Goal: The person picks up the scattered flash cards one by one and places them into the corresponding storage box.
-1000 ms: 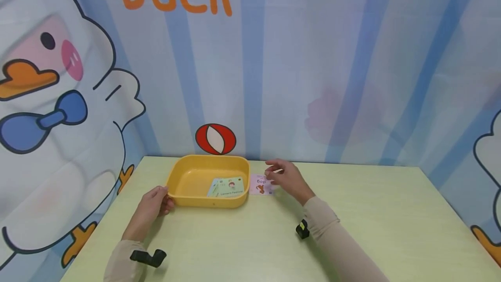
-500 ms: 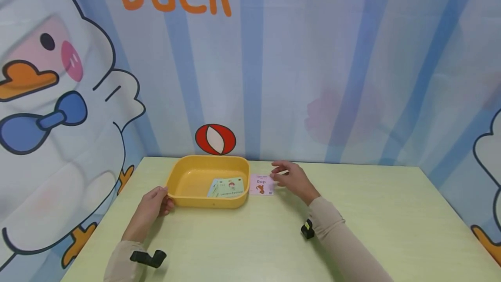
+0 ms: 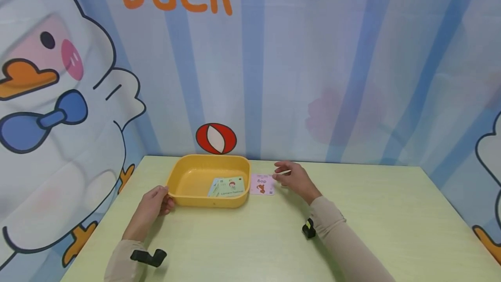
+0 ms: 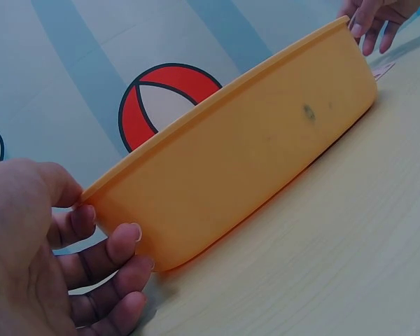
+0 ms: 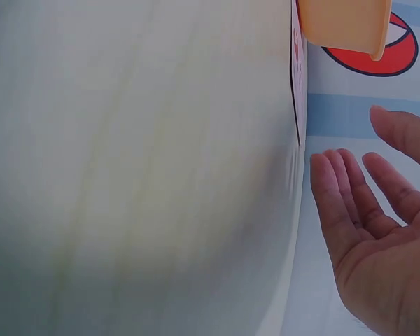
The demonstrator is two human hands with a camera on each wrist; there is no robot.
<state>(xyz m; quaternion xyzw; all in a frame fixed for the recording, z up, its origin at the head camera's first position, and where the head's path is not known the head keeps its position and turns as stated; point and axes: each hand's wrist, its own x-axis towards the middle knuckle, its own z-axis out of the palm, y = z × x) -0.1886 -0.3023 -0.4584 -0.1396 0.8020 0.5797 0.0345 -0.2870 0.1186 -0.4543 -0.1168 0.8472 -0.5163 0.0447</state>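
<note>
A yellow plastic tray [image 3: 207, 202] stands on the table at its back edge. My left hand [image 3: 150, 206] grips the tray's near left corner; in the left wrist view the thumb lies at the rim and the fingers [image 4: 108, 255] sit under it at the wall. Green picture cards [image 3: 231, 187], one reading "Lantern Festival", lie overlapping inside on the right. Against the tray's right side a pink "dog" card [image 3: 262, 185] lies flat on the table, upside down to me. My right hand [image 3: 296, 181] hovers just right of this card, fingers relaxed and holding nothing.
The pale yellow-green table [image 3: 375, 216] extends to the right and front. Behind it hangs a blue-striped backdrop [image 3: 285, 68] printed with a duck and a red ball. Each sleeve carries a small black wrist device [image 3: 148, 257].
My right hand has drawn back a little to the right, away from the pink card, which now shows more fully. The left hand and the tray have stayed in place.
</note>
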